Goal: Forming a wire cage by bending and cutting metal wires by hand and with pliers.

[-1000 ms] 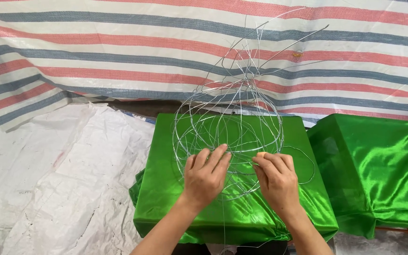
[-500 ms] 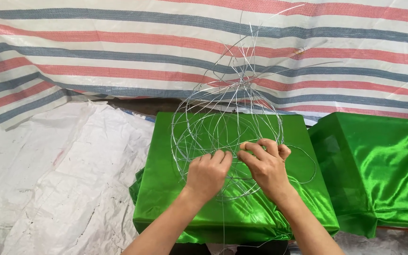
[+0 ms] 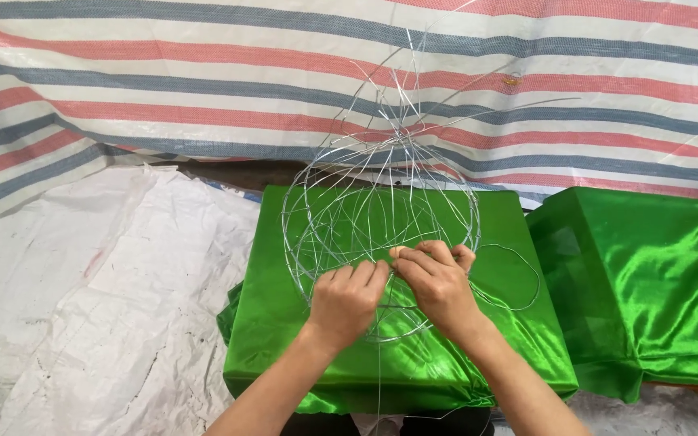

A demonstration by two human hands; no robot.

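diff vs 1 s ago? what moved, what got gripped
The right hand moved left and up until it met the left hand; a second ago they were apart. Both sets of fingers now pinch the same spot on the wire frame, near its lower middle. The frame's loose ends at the top shifted slightly. The green cloth-covered table, the loose wire ring and the striped tarp stayed put.

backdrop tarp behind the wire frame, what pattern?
Striped tarp: white with red and blue-grey bands, clearest in the head view.
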